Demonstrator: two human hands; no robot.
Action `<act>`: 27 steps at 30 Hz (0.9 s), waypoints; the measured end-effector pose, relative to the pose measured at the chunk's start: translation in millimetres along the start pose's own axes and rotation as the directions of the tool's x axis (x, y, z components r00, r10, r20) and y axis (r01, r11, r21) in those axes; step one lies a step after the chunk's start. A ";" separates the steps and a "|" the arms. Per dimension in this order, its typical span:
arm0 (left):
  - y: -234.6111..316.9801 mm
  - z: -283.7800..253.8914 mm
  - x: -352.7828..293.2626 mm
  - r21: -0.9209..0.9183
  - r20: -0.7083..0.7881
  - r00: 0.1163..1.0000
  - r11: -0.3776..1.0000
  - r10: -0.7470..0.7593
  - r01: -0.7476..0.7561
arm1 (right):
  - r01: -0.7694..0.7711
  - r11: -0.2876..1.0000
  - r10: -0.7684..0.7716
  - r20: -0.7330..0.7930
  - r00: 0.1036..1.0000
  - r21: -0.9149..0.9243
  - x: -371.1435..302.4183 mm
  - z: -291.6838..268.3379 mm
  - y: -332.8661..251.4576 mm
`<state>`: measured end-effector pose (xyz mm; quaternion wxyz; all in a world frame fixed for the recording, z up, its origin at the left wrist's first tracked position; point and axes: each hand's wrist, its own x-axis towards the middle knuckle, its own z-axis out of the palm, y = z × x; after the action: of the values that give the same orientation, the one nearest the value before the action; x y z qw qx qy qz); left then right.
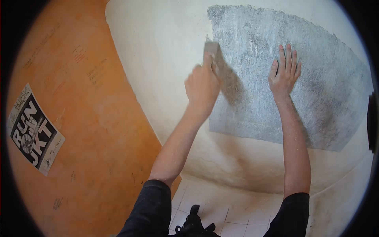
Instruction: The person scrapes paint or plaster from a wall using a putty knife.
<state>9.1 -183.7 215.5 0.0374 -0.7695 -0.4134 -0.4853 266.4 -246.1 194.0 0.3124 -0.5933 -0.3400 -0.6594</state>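
My left hand [203, 85] is closed round a scraper [212, 47], its wide flat blade pointing up against the wall. The blade lies at the left edge of a rough grey patch [252, 114], where the grey meets the whitish wall surface [166, 51]. My fingers cover most of the scraper's handle, and the hand is slightly blurred. To the right, my right hand [284, 77] rests on the grey patch with its fingers spread and nothing in it. Both arms reach upward, and the left one casts a shadow on the patch.
At the left stands an orange wall [98, 130] with handwriting on it and a black-and-white poster [33, 130]. Below is a white tiled floor [237, 225], with a black object [193, 223] at the bottom edge. Something dark [372, 122] sits at the far right rim.
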 end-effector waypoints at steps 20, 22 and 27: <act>-5.3 6.0 -0.8 -0.028 -0.018 1.000 0.999 0.022 -0.022 | -0.016 1.000 0.016 0.010 1.000 -0.008 -1.4 -3.5 1.5; -2.0 -11.3 43.7 -0.058 -0.111 0.993 0.998 0.027 -0.034 | -0.011 1.000 0.011 0.014 1.000 0.008 2.0 -2.0 -8.0; 5.8 -16.4 28.6 -0.039 -0.036 0.999 0.999 -0.024 0.023 | -0.010 1.000 0.011 0.031 0.999 -0.006 -2.0 -0.5 0.7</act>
<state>6.6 -177.9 248.3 0.0245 -0.7562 -0.4122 -0.5076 266.9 -247.0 192.0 0.3087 -0.6061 -0.3396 -0.6496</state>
